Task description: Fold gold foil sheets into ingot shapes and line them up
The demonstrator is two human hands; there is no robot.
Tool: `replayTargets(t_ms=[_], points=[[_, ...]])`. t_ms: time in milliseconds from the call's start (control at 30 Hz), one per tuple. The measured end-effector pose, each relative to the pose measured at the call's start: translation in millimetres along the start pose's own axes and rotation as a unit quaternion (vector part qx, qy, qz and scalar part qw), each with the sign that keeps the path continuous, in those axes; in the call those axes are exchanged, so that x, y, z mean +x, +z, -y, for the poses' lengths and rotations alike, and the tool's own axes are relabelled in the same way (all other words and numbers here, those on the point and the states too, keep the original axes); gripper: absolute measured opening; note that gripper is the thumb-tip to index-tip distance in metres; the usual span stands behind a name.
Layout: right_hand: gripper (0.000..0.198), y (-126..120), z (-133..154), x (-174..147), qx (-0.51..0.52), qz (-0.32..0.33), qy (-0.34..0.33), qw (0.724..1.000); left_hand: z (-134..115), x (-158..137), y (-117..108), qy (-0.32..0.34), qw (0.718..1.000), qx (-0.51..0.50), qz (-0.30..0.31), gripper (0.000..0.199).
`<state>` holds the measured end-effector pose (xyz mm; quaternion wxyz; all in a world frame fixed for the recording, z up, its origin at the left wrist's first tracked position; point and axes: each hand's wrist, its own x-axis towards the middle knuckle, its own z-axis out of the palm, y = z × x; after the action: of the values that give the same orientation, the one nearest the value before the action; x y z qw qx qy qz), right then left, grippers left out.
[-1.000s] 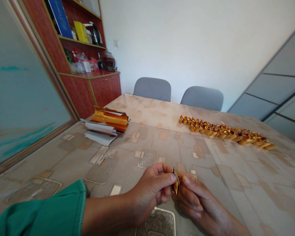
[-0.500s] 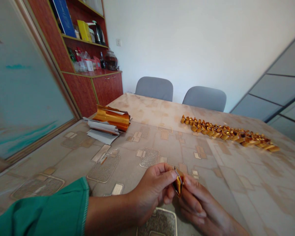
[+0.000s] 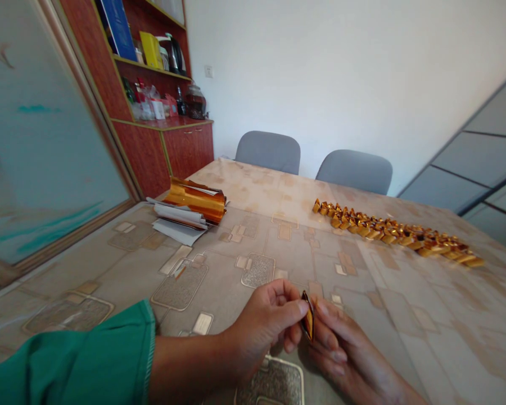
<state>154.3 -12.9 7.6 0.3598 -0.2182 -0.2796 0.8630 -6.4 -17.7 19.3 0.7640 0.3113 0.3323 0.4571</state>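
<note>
A small folded gold foil paper (image 3: 308,318) is held upright between my two hands, above the table near its front side. My left hand (image 3: 274,318) pinches it from the left, thumb on its near face and the other fingers curled. From the right, the thumb and fingers of my right hand (image 3: 341,343) close on its other side. The piece is narrow and pointed at top and bottom, with a slit-like opening showing gold inside. My fingers hide part of its outer faces.
Rows of folded gold foil pieces (image 3: 388,230) stand at the right on the patterned table covering (image 3: 236,264). Gold foil sheets with grey backs (image 3: 194,205) lie curled at the left. Two grey chairs (image 3: 267,152) and a red-brown cabinet (image 3: 185,146) stand beyond the table.
The folded foil has turned slightly, and its opening shows differently between my fingers. Both hands keep their hold. The whole view has shifted a little.
</note>
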Motion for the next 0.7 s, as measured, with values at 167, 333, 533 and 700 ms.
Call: replayTargets(t_ms=[167,333,533,700], points=[[0.038,-2.7,-2.6,-1.5,-0.019,0.014,-0.001,1.000,-1.9,0.2,1.3,0.001,0.998,0.054,-0.018,0.036],[0.049,-8.7,-4.2,-3.1,-0.051,0.027,-0.001,0.998,-1.1,0.3,3.3,-0.012,1.000,0.023,-0.016,0.036],[0.051,-6.8,-2.7,-2.5,-0.069,0.026,0.004,0.997,0.5,-0.5,3.6,-0.021,0.999,0.020,-0.014,0.032],[0.051,-6.4,-1.8,-1.5,-0.055,0.035,0.010,0.998,0.6,-0.8,2.7,-0.027,1.000,-0.013,0.002,0.037]])
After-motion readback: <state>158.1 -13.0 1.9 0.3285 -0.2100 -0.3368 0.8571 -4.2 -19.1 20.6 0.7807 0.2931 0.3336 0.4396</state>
